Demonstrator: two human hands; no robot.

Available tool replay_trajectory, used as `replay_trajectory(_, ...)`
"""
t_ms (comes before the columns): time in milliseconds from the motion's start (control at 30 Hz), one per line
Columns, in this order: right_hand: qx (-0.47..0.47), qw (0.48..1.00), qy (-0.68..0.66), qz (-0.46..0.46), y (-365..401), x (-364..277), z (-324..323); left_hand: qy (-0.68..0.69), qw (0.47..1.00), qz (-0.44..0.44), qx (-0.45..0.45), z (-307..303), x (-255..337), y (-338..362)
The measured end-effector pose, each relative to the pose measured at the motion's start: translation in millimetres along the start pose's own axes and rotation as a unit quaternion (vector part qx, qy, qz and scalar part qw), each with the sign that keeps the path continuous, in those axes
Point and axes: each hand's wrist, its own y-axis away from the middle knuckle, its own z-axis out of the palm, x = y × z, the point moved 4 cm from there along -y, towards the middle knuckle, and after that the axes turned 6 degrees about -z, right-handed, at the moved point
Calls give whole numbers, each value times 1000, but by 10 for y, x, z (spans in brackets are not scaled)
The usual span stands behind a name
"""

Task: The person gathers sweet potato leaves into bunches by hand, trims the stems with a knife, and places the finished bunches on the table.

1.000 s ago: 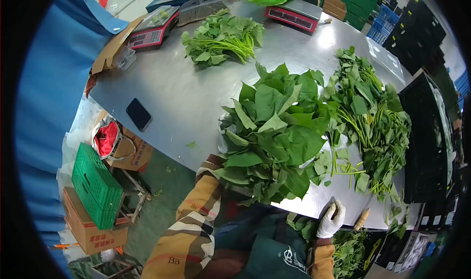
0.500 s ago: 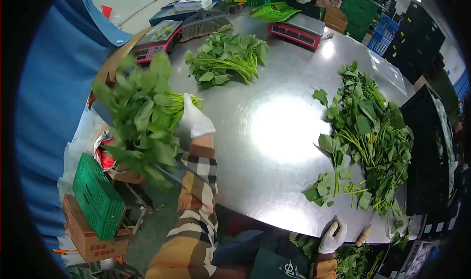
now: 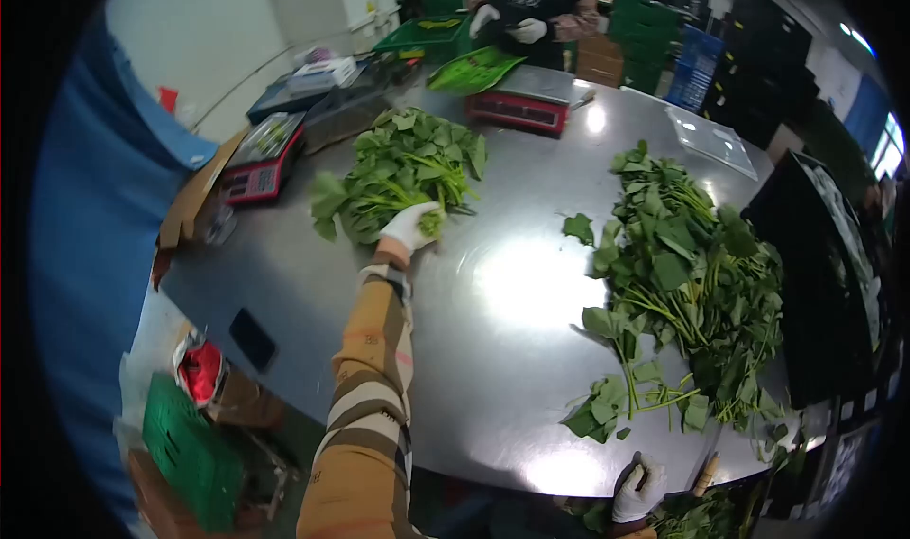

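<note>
My left hand (image 3: 408, 228), in a white glove, is closed around the cut stems of a bunch of leafy greens (image 3: 432, 223). The bunch lies against the heap of leafy greens (image 3: 422, 150) on the left part of the metal table, its leaves mingling with the heap. My right hand (image 3: 640, 490), also gloved in white, rests at the near table edge with fingers curled; I cannot tell what is in them. Beside it lies a wooden handle (image 3: 705, 475). Ahead of that hand spreads a larger pile of leafy greens (image 3: 682, 264).
Red scales (image 3: 517, 112) (image 3: 254, 174) stand at the back and left. A phone (image 3: 252, 338) lies near the left edge of the metal table (image 3: 474, 378). A black crate (image 3: 806, 283) borders the right side. Across the table stands another person (image 3: 531, 8) with gloved hands.
My left hand has carried the bunch from over the table's left edge rightward and down to the heap. The phone is now uncovered. My right hand stays at the near edge; the view has shifted.
</note>
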Motion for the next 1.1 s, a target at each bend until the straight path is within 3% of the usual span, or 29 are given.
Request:
replay_trajectory(33,2,1000,0,1,-1,-7,-14,127,989,-82,6,-42,42,-24)
replay_trajectory(100,1,1000,-6,-1,-26,-19,-19,96,985,-110,87,-41,125,111)
replay_trajectory(200,-6,1000,-8,-6,-22,8,-24,113,975,-98,167,48,220,228)
replay_trajectory(333,2,1000,-9,-6,-21,2,-42,139,938,1,317,126,270,442)
replay_trajectory(433,21,999,-20,-13,-6,17,-43,130,944,-2,303,116,259,586)
replay_trajectory(467,28,999,-21,-19,-3,16,-45,4,928,-64,368,486,360,1003)
replay_trajectory(567,25,999,-16,-22,61,111,-37,-16,907,-196,373,396,219,1270)
replay_trajectory(600,22,1000,-12,-19,80,145,-27,-69,934,-192,293,385,206,1388)
replay_trajectory(700,36,998,-40,-23,66,154,-35,-48,942,-246,224,388,282,1743)
replay_trajectory(900,66,997,-37,-11,154,237,15,-165,935,-151,276,116,102,2534)
replay_trajectory(933,61,997,-32,-15,148,219,6,-203,922,-94,317,-90,120,2665)
replay_trajectory(967,56,998,-27,-19,119,191,-16,-240,903,-37,355,-375,142,2791)
replay_trajectory(1000,51,998,-21,-23,101,173,-37,-368,817,58,441,-762,209,3004)
replay_trajectory(1033,49,998,-28,-19,97,175,-49,-481,698,150,508,-967,259,3200)
replay_trajectory(1100,53,998,-42,-10,96,179,-35,-568,408,83,710,-308,460,3786)
